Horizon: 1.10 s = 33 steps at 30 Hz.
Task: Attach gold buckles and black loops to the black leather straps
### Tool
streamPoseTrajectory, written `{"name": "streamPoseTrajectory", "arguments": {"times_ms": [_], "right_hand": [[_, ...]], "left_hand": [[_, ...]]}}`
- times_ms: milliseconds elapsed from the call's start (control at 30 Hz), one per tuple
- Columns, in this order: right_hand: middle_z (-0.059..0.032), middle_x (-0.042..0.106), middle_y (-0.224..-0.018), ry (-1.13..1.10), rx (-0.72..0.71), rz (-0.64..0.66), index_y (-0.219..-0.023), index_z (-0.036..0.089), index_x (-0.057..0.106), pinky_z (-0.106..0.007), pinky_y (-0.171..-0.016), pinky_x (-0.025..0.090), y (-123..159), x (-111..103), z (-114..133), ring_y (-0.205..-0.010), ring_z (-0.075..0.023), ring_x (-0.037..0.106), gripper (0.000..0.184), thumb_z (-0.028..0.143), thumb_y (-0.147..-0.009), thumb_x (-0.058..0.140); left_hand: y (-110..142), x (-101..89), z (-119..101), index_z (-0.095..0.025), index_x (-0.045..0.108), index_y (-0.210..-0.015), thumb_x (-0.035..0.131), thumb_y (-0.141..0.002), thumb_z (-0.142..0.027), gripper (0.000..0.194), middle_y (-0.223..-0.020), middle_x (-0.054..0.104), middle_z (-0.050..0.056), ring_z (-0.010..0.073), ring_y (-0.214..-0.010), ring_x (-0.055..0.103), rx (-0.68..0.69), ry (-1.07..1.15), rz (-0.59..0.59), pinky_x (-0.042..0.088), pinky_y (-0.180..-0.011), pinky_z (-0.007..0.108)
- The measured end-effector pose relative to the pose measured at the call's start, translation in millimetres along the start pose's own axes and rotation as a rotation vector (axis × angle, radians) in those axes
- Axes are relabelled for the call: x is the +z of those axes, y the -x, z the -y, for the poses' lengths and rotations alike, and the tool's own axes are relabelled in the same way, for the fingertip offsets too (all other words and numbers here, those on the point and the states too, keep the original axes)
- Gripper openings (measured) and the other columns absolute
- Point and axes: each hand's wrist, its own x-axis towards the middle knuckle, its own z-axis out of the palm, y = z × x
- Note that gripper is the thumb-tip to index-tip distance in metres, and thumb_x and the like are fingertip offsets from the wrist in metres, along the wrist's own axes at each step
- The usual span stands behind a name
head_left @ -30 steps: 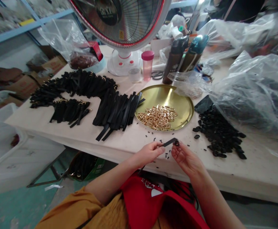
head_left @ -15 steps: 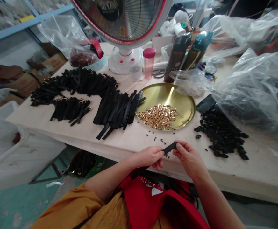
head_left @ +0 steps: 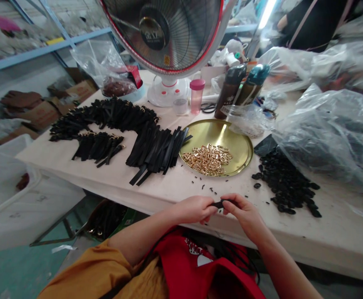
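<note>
Both my hands are closed on one black strap (head_left: pixel 218 204) at the table's front edge. My left hand (head_left: pixel 196 209) pinches it from the left, and my right hand (head_left: pixel 240 209) grips its other end, the fingers hiding part of it. Beyond them lies a round gold tray (head_left: pixel 240 162) with a heap of small gold buckles (head_left: pixel 208 160). Left of the tray is a pile of flat black straps (head_left: pixel 159 151). To the right, small black oval pieces (head_left: pixel 289 182) are heaped on the table.
Black straps with gold fittings (head_left: pixel 106 112) form a long row at the back left, with a smaller bunch (head_left: pixel 98 145) before it. A fan (head_left: pixel 169 93), a pink-lidded cup (head_left: pixel 196 97), spray cans (head_left: pixel 231 91) and plastic bags (head_left: pixel 334 133) stand behind. A white bin (head_left: pixel 44 199) is at left.
The camera view has tilted upward slightly. My hands have turned the strap flatter and drawn closer together, so less of it shows between them.
</note>
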Motion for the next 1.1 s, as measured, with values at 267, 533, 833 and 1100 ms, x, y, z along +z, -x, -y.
{"name": "streamPoseTrajectory", "arguments": {"times_ms": [267, 533, 833, 1100], "right_hand": [[0.0000, 0.059, -0.067, -0.229, 0.017, 0.031, -0.083, 0.019, 0.060, -0.027, -0.056, 0.044, -13, 23, -10, -0.058, -0.0127, 0.052, 0.029, 0.042, -0.066, 0.067], [-0.0065, 0.057, -0.085, 0.735, -0.365, -0.236, -0.091, 0.018, 0.059, -0.032, -0.063, 0.041, -88, -30, 12, -0.062, -0.0161, 0.053, 0.026, 0.039, -0.077, 0.052], [-0.0033, 0.055, -0.071, 1.036, -0.471, -0.106, -0.066, 0.020, 0.050, -0.030, -0.061, 0.036, -123, -26, 12, -0.068, -0.0189, 0.052, 0.010, 0.027, -0.074, 0.054], [0.0002, 0.054, -0.059, 0.539, -0.341, -0.080, -0.072, 0.021, 0.053, -0.026, -0.051, 0.037, -58, 2, 25, -0.054, -0.0144, 0.048, 0.019, 0.039, -0.077, 0.053]], "left_hand": [[0, 5.6, 3, -0.018, 0.037, -0.130, 0.032, -0.088, -0.040, 0.047, -0.098, 0.061, 0.008, 0.0180, -0.084, 0.057, -0.035, 0.112, -0.335, 0.040, -0.070, 0.025], [-24, -7.1, 26, -0.016, 0.047, -0.086, 0.036, -0.083, -0.037, 0.024, -0.044, 0.030, -0.010, 0.0054, -0.034, 0.025, -0.190, 0.703, -0.368, 0.020, -0.036, 0.017], [-31, -5.4, 32, -0.016, 0.044, -0.081, 0.038, -0.080, -0.031, 0.016, -0.048, 0.041, -0.008, 0.0046, -0.036, 0.034, -0.225, 0.742, -0.399, 0.027, -0.036, 0.015], [-45, -6.6, 18, -0.016, 0.043, -0.078, 0.048, -0.077, -0.049, 0.033, -0.047, 0.038, -0.009, 0.0044, -0.037, 0.034, -0.081, 0.719, -0.441, 0.027, -0.036, 0.016]]}}
